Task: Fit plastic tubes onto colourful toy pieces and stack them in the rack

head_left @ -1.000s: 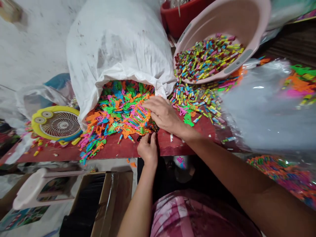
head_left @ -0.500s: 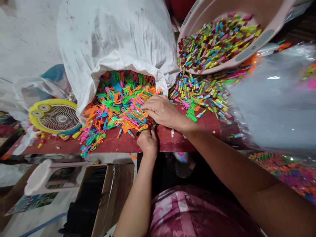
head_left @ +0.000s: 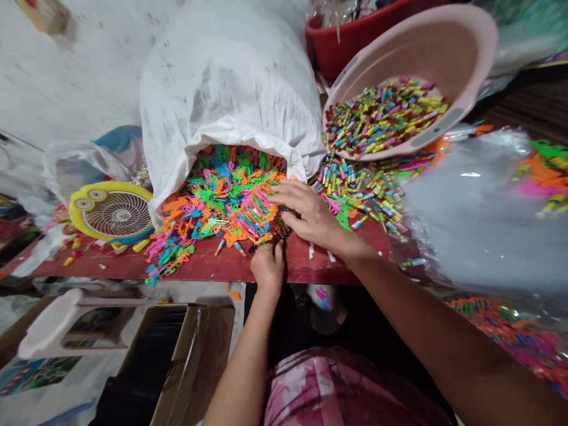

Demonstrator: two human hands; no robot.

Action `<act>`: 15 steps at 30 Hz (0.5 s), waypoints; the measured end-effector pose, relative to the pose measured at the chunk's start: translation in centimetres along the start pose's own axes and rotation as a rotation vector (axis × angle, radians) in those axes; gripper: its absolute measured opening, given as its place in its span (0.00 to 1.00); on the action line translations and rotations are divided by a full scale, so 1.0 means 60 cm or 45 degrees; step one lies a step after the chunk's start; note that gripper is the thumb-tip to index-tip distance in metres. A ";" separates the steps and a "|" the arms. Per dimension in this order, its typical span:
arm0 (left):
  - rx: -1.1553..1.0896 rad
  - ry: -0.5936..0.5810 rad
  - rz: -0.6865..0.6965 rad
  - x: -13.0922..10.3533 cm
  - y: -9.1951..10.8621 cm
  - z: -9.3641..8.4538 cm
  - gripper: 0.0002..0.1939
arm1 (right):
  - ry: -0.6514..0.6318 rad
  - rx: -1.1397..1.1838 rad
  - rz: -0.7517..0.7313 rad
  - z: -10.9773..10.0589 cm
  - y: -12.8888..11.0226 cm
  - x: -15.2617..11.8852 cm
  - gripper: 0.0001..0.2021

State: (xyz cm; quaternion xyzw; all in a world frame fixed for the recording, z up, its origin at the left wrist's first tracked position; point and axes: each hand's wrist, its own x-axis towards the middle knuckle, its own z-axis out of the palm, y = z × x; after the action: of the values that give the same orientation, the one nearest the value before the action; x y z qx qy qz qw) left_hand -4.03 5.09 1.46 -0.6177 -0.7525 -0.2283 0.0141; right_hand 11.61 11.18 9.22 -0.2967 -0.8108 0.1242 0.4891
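Note:
A heap of small bright plastic pieces [head_left: 222, 204] in orange, green, pink and blue spills from a big white sack [head_left: 226, 94] onto the red table [head_left: 310, 263]. My right hand [head_left: 310, 214] lies palm down on the heap's right edge, fingers spread over the pieces. At the table's front edge my left hand [head_left: 267, 265] is curled, its fingers pinched at the heap's near edge; what it grips is hidden. The two hands almost touch.
A pink basin [head_left: 426, 77] tilted at the back right holds several small coloured tubes, more scattered below it. A clear plastic bag [head_left: 483, 213] lies at right. A yellow round fan [head_left: 110, 213] sits at left. A cardboard box [head_left: 177, 361] and a stool [head_left: 66, 325] stand below.
My right hand has slid a little to the right along the heap. The left hand stays at the table edge. The view has shifted slightly.

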 end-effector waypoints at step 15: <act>-0.171 0.041 -0.030 -0.009 -0.001 0.003 0.16 | 0.040 -0.109 0.359 0.083 -0.060 -0.046 0.08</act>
State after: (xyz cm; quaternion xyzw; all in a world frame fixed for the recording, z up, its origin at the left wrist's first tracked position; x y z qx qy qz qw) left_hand -3.92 4.62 1.11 -0.6047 -0.7422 -0.2884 -0.0180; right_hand 6.95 7.11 6.53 -0.4301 -0.7579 0.1524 0.4662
